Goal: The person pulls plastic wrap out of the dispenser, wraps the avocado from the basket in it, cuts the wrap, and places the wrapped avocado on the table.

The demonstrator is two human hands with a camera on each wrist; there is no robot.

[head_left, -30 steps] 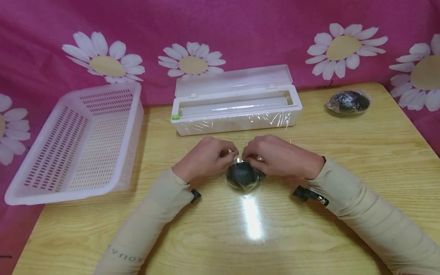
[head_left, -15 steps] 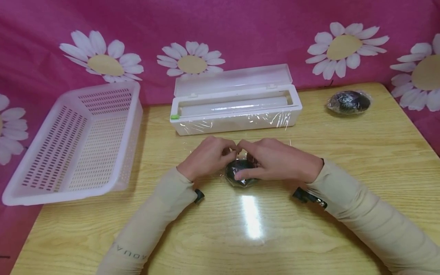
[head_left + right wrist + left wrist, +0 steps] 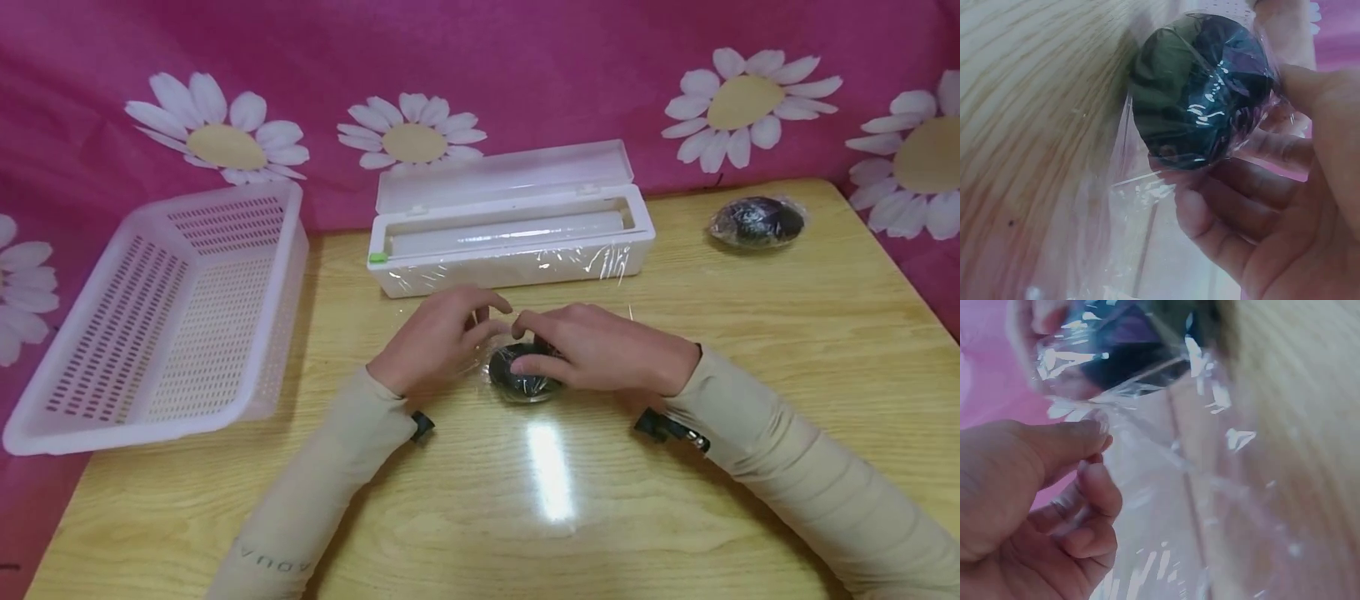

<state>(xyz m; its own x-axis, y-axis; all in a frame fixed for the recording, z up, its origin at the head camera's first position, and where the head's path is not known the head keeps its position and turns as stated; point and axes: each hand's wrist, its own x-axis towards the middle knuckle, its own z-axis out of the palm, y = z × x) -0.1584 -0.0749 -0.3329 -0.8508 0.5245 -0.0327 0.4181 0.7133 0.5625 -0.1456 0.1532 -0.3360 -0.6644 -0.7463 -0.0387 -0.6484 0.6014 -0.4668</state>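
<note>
A dark oval fruit that looks like an avocado lies on the table below my hands, with clear cling film around it. My right hand holds the avocado, thumb on its near side and fingers curled round the far side. In the left wrist view my left hand pinches a gathered edge of the film between thumb and forefinger, just off the fruit. Loose film spreads from there toward the white cling film box behind. My right fingertips are partly hidden in the head view.
The box's lid stands open, with a film roll inside and a green slider at its left end. A white perforated basket stands at left. Another wrapped dark fruit lies at the back right. A flowered pink cloth hangs behind.
My right hand has shifted from pinching film above the avocado to holding the fruit, its thumb across the front. My left hand has drawn slightly left, its forefinger lifted. The avocado has moved slightly back.
</note>
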